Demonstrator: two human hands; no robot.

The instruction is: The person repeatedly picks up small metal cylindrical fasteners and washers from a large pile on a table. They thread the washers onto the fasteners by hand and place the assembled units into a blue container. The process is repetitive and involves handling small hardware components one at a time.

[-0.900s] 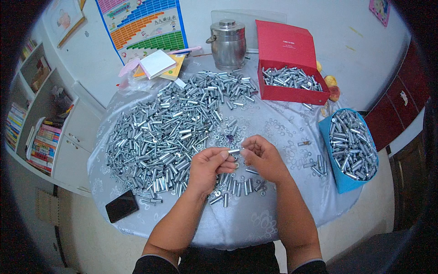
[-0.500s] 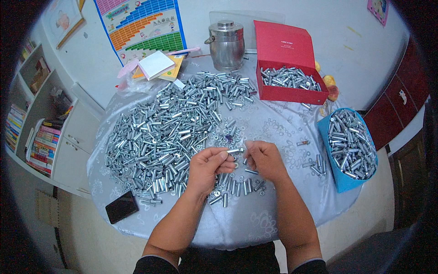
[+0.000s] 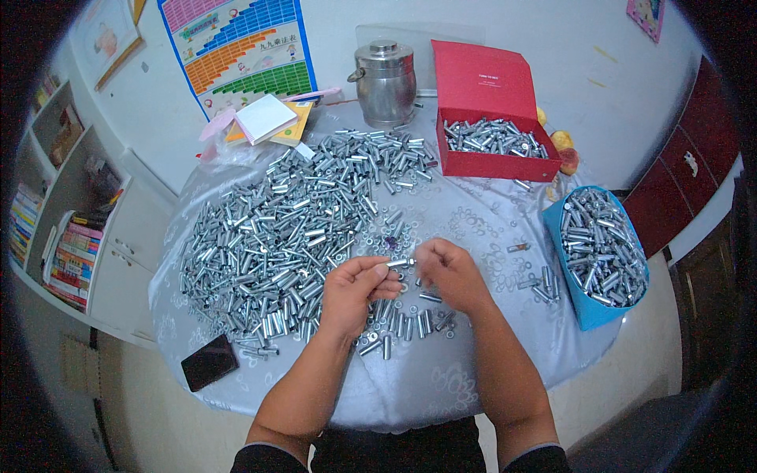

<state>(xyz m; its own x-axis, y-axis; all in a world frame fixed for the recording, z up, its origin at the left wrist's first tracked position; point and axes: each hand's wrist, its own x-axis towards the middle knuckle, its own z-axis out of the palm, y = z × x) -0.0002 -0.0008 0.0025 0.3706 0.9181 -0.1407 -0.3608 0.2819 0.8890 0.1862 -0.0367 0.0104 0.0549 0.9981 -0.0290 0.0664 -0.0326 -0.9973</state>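
Between the thumb and fingers of my left hand (image 3: 352, 292) is a silvery expansion bolt (image 3: 399, 263), held level with its nut end toward the right. My right hand (image 3: 451, 276) is at that end with fingers curled in; its fingertips are smeared by motion, so whether they grip the nut is hidden. A large heap of metal sleeves and bolts (image 3: 276, 236) spreads over the table to the left of my hands. Several loose sleeves (image 3: 410, 325) and small washers lie just below and around my hands. A small purple thing (image 3: 390, 242) lies just beyond the bolt.
An open red box (image 3: 497, 167) of bolts stands at the back right, and a blue bin (image 3: 582, 303) full of bolts at the right edge. A steel pot (image 3: 385, 87), notebooks (image 3: 266, 118) and a black phone (image 3: 210, 363) share the cloth-covered table (image 3: 394, 394). Few bolts (image 3: 544, 284) lie near the bin.
My right hand has shifted slightly left and turned at the bolt's end, its fingers now blurred. My left hand keeps its hold on the bolt. The whole view has moved a little.
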